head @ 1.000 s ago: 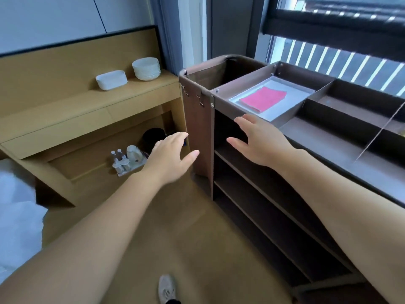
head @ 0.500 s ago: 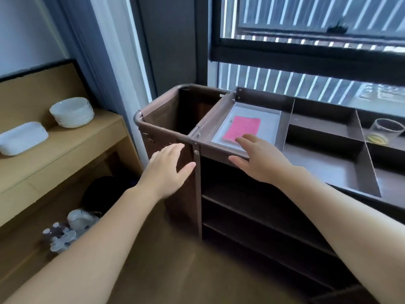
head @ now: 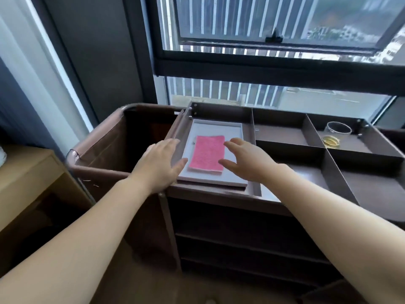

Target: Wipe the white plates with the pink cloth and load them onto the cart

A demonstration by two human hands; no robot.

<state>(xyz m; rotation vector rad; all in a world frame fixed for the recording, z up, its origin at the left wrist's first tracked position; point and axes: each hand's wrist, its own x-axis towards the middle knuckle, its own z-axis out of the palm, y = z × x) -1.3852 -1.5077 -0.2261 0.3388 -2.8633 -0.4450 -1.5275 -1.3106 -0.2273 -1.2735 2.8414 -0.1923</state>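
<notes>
Just the one view here, worn on the head, wide-angle. Looks forward and down onto the top of the cart (head: 285, 119) from close in, facing the window (head: 263, 69) right behind it. Catches the lower shelves (head: 241, 238) and some floor (head: 142, 281) at the bottom.

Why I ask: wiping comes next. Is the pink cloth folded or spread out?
Folded: the pink cloth lies flat as a neat rectangle in the grey tray, with stacked layers showing along its near edge.
</notes>
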